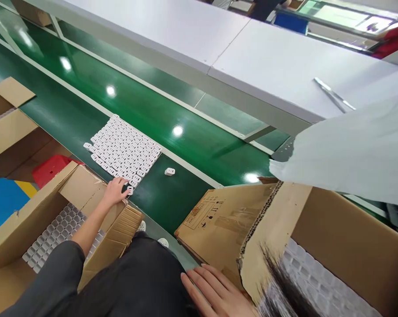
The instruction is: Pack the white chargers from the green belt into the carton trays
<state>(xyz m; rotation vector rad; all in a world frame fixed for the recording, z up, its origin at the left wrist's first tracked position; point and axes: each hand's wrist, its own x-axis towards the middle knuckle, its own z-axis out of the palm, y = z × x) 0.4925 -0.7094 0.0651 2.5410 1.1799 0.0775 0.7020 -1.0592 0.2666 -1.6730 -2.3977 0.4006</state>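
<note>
A dense block of small white chargers [122, 147] with dark slots stands in rows on the green conveyor belt. At its near corner, my left hand [115, 191] has its fingers and thumb curled at a white charger [130, 190]; the grip is partly hidden. One separate charger [169, 171] sits to the right of the rows. Under my left forearm, an open cardboard box [63, 182] holds rows of translucent, cup-like pieces [55, 229]. My right hand [218, 293] lies low in view, fingers stretched out and holding nothing visible, beside another cardboard box [228, 220].
The right box contains a translucent tray [320, 277]; a pale sheet [347, 145] hangs above it. A white shelf [185, 35] bearing a thin metallic tool [334, 94] runs over the belt. A red stool [52, 169] and another box [10, 127] are at left. People are across the line.
</note>
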